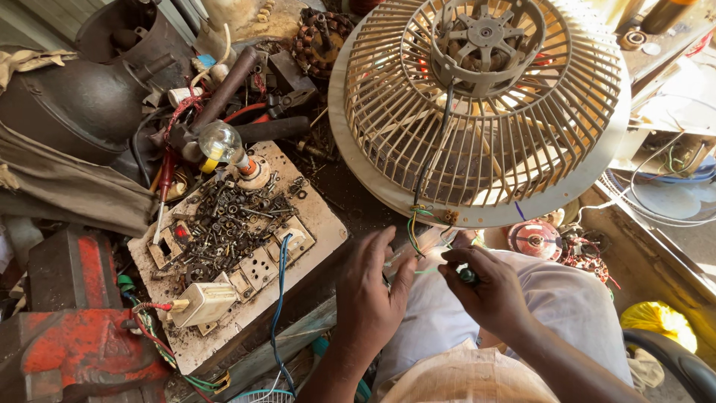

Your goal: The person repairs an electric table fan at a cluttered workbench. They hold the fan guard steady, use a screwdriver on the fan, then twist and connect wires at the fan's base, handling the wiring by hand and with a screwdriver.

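A cramped electrical repair workshop, its bench crowded with a stripped fan grille (481,112), a switchboard (239,254) heaped with loose screws, a bare test bulb (219,140), copper motor windings (322,41) and a red vise (74,336).

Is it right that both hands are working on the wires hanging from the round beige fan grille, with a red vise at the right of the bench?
Nearly. The head view shows the red vise at the left. Both the left hand and the right hand do work the wires under the fan grille.
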